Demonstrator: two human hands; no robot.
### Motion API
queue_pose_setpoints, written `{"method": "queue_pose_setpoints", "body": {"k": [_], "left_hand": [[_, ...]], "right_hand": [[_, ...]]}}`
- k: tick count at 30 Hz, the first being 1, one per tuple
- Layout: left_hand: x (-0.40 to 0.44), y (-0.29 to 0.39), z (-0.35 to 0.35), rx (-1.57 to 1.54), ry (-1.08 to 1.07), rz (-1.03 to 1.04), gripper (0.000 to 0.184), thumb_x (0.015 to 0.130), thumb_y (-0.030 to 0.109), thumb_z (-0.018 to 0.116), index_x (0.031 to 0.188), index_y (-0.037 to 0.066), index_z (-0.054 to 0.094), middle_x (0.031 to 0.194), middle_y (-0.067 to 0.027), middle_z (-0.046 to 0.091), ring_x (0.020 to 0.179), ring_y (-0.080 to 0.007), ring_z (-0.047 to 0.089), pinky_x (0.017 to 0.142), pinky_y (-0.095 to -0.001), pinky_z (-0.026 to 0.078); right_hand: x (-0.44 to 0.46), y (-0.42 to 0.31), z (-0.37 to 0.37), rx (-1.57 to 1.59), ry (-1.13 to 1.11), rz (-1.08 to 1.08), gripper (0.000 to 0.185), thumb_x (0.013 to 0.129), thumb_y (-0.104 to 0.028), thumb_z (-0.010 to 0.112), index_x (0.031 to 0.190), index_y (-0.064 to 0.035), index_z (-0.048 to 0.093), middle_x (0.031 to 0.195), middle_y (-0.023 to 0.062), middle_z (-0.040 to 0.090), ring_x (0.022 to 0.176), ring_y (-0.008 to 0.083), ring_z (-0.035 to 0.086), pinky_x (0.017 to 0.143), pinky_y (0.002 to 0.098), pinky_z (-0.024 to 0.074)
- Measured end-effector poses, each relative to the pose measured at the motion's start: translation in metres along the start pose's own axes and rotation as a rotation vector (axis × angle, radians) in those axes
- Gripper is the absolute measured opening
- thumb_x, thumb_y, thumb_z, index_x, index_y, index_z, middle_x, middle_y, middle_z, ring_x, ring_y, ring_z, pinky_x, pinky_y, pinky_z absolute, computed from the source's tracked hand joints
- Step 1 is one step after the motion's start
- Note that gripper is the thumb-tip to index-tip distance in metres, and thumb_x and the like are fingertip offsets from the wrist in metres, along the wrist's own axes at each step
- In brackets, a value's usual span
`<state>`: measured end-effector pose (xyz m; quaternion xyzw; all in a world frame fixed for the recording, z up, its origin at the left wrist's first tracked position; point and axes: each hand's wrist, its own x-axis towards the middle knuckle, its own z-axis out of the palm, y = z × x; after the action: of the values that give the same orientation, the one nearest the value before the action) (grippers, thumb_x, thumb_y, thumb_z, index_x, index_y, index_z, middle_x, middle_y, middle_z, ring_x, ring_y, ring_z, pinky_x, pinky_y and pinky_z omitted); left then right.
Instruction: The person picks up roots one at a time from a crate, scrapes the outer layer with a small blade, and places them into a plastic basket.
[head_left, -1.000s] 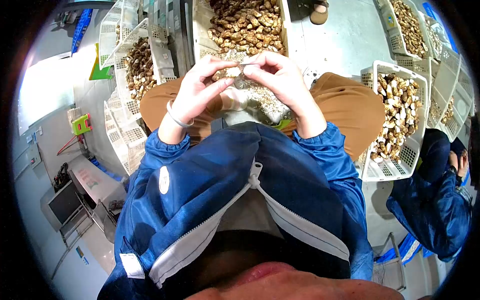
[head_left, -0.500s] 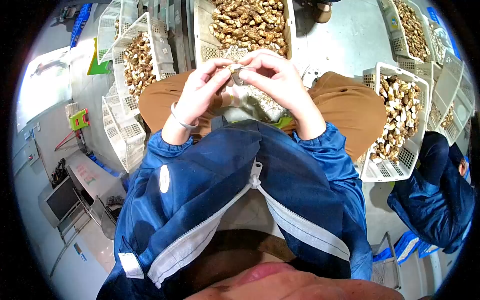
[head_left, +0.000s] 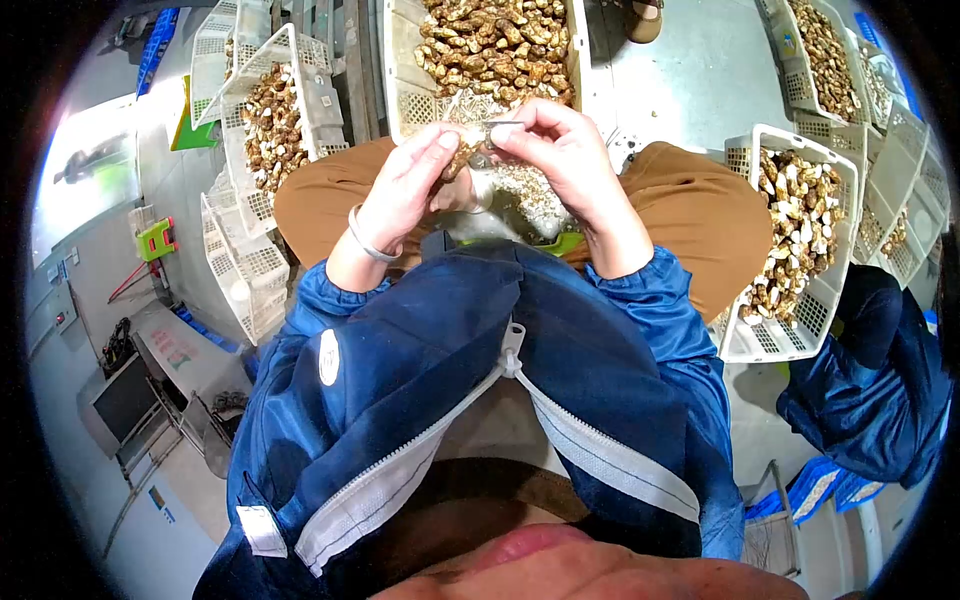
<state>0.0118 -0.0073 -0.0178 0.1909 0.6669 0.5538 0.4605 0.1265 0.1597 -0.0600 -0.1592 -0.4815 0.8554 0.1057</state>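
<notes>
My left hand [head_left: 403,190] is closed on a brown, knobbly mushroom [head_left: 462,158], pinched between thumb and fingers. My right hand [head_left: 568,160] pinches a small knife [head_left: 505,124], its thin dark blade pointing left, close to the mushroom. Both hands are above my lap, between my spread knees. Below them lie pale trimmings [head_left: 535,195], partly covered by my right hand. Just beyond the hands stands a white crate [head_left: 398,60] heaped with brown mushrooms [head_left: 495,50].
To the left, stacked white crates [head_left: 232,110] hold more mushrooms. Another crate [head_left: 850,190] with pale-cut mushrooms stands by my right knee, with further crates behind it. A co-worker in dark blue clothing [head_left: 870,390] sits at the right.
My hands have moved slightly apart. The mushroom in my left hand shows more now, and the knife in my right hand has come up off it.
</notes>
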Motion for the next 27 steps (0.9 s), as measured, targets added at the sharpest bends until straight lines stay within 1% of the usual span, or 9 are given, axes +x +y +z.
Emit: {"method": "queue_pose_setpoints", "body": {"k": [2,6,7,14,15,18,22,24,27], "left_hand": [[-0.001,0.005,0.001,-0.069,-0.017,-0.046,0.028,0.105,0.025,0.047,0.115,0.004,0.062,0.071,0.0045,0.053,0.053,-0.002,0.044,0.048,-0.0188,0.034],[0.009,-0.016,-0.007,0.281,0.034,0.226,0.026,0.105,0.023,0.047,0.112,0.003,0.061,0.077,0.0016,0.056,0.061,-0.0034,0.047,0.053,-0.0189,0.036],[-0.001,-0.002,-0.002,0.126,0.025,-0.002,0.026,0.104,0.023,0.047,0.112,0.003,0.061,0.079,0.001,0.056,0.062,-0.0032,0.046,0.054,-0.0191,0.036],[0.001,0.002,-0.007,-0.259,-0.101,-0.181,0.035,0.106,0.03,0.04,0.107,0.002,0.061,0.059,0.001,0.052,0.046,-0.0057,0.039,0.043,-0.0198,0.029],[0.004,-0.003,-0.013,-0.203,-0.117,-0.227,0.036,0.106,0.03,0.038,0.097,0.002,0.06,0.056,0.0001,0.05,0.042,-0.0066,0.037,0.042,-0.0207,0.029],[0.001,-0.012,-0.018,-0.35,-0.212,-0.314,0.042,0.106,0.034,0.036,0.086,0.004,0.057,0.05,-0.0005,0.046,0.042,-0.01,0.039,0.041,-0.0226,0.029],[-0.01,-0.012,-0.028,-0.669,-0.269,-0.567,0.041,0.106,0.037,0.034,0.092,0.005,0.057,0.046,0.0006,0.038,0.04,-0.0114,0.032,0.04,-0.0249,0.028],[-0.016,-0.017,-0.047,-0.799,-0.253,-0.449,0.037,0.106,0.035,0.036,0.097,0.005,0.056,0.05,0.0012,0.034,0.046,-0.0112,0.033,0.042,-0.0242,0.029],[-0.021,-0.018,-0.124,-0.991,0.196,-0.075,0.041,0.106,0.041,0.032,0.099,0.005,0.052,0.064,0.0014,0.035,0.056,-0.0119,0.035,0.052,-0.0271,0.034]], "right_hand": [[-0.001,0.001,0.003,-0.072,0.014,-0.027,0.012,0.086,-0.011,0.072,0.083,-0.0008,0.068,0.077,0.0001,0.065,0.07,0.0055,0.057,0.063,0.0208,0.0451],[0.005,0.014,0.003,-0.318,-0.019,-0.312,0.012,0.086,-0.012,0.072,0.082,-0.0028,0.066,0.073,0.0017,0.064,0.065,0.0055,0.056,0.06,0.0202,0.0445],[-0.003,-0.002,0.002,-0.347,0.016,-0.039,0.011,0.086,-0.012,0.071,0.083,-0.0027,0.067,0.071,0.0014,0.063,0.063,0.0056,0.056,0.058,0.0209,0.0448],[0.0,0.0,0.004,-0.231,-0.116,-0.147,0.012,0.085,-0.011,0.071,0.081,-0.002,0.066,0.071,-0.0009,0.062,0.067,0.0057,0.059,0.058,0.0213,0.0455],[0.002,0.001,0.0,-0.425,-0.165,-0.274,0.013,0.087,-0.012,0.073,0.084,-0.0015,0.066,0.097,0.0003,0.066,0.079,0.0052,0.056,0.07,0.0207,0.045],[0.001,0.003,0.003,-0.249,-0.145,-0.131,0.014,0.086,-0.013,0.07,0.08,-0.0015,0.066,0.071,-0.0019,0.061,0.068,0.0053,0.059,0.057,0.022,0.045],[-0.006,-0.011,0.007,-0.189,-0.106,0.044,0.016,0.085,-0.016,0.07,0.08,-0.0009,0.066,0.066,-0.0016,0.06,0.066,0.0062,0.055,0.056,0.0251,0.0432],[-0.003,0.0,0.006,-0.326,-0.042,-0.008,0.018,0.085,-0.018,0.07,0.08,-0.0015,0.066,0.066,-0.0006,0.06,0.064,0.0071,0.054,0.056,0.0255,0.0429],[-0.001,0.006,0.004,-0.465,-0.068,0.026,0.021,0.085,-0.023,0.07,0.081,-0.0024,0.067,0.066,0.0013,0.059,0.063,0.0082,0.053,0.057,0.0262,0.043]]}}
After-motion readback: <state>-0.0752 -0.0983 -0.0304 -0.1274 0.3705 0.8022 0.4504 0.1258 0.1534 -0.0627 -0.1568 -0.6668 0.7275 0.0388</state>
